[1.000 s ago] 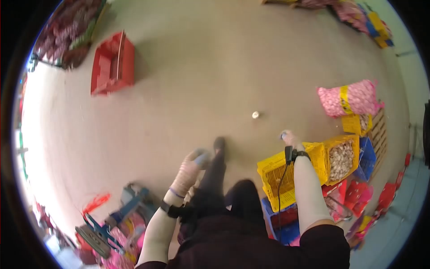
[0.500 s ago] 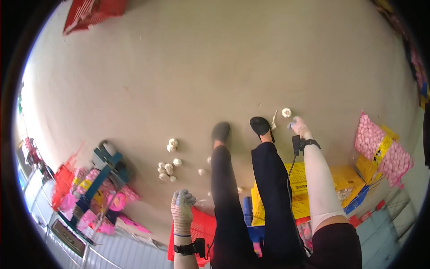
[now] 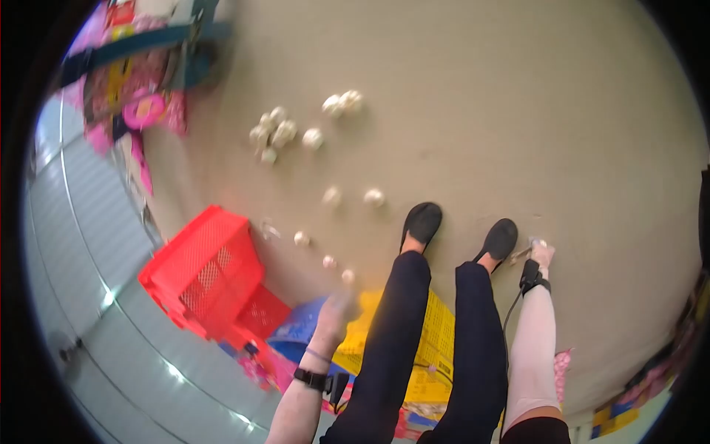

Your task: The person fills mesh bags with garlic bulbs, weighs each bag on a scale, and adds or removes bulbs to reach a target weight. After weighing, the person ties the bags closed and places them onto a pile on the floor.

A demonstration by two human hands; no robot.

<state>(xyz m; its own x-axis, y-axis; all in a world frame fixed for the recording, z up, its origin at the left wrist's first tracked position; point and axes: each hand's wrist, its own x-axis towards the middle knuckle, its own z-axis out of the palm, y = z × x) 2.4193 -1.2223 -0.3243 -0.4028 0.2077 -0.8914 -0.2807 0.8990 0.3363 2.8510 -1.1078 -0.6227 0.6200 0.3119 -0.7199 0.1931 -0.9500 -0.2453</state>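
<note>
My right hand (image 3: pixel 543 255), in a pale glove, is down at the floor right of my right shoe, its fingers closed round a whitish garlic bulb (image 3: pixel 539 243), mostly covered. A dry stem (image 3: pixel 520 256) lies between shoe and hand. Motion smears my left hand (image 3: pixel 336 314), also gloved, over the edge of a blue container (image 3: pixel 296 325) beside yellow printed packaging (image 3: pixel 436 340); its fingers cannot be made out. Loose garlic bulbs lie on the floor left of my shoes, with a cluster (image 3: pixel 283 133) farther off and single bulbs (image 3: pixel 374 197) nearer.
A red plastic crate (image 3: pixel 214 270) stands at the left. Beyond it, at the upper left, are a blue-green metal frame (image 3: pixel 140 43) and pink net bags (image 3: pixel 151 66). My dark-trousered legs and black shoes (image 3: pixel 423 222) are between my hands. More bags lie at the far right edge.
The view has turned and shifted, bringing the red crate and scattered bulbs further into sight. My right hand has moved onto the bulb that lay beside it. My left hand has moved near the containers.
</note>
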